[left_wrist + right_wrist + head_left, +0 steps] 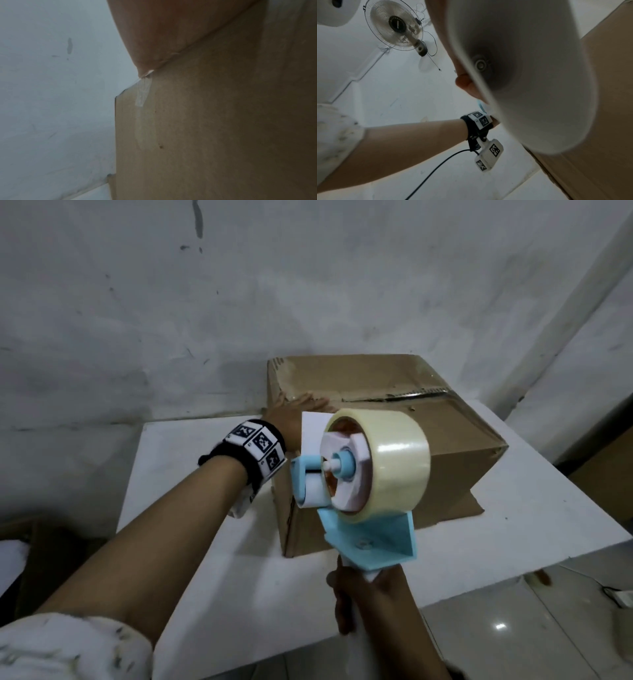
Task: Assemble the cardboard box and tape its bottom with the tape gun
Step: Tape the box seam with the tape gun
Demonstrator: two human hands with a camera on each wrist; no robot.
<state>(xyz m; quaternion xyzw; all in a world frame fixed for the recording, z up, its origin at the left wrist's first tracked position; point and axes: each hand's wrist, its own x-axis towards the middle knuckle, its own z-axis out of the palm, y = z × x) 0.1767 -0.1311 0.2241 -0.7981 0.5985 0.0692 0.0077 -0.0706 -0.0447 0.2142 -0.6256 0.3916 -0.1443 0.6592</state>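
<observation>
A brown cardboard box (442,440) stands on the white table (212,559), its closed flaps facing up with a seam running across the top. My left hand (301,405) lies flat on the top near the box's left edge, fingers straight. In the left wrist view the palm (163,33) presses against the cardboard (214,128) beside an old strip of clear tape (143,93). My right hand (366,594) grips the white handle of a blue tape gun (363,487) carrying a roll of clear tape (394,453), held in the air in front of the box. The right wrist view shows the handle's butt (530,81).
A grey scuffed wall (239,302) rises right behind the box and table. Brown cardboard (44,563) lies on the floor at the left, tiled floor (513,628) at the lower right. A wall fan (395,25) hangs high up. The table's right corner (616,535) is close to the box.
</observation>
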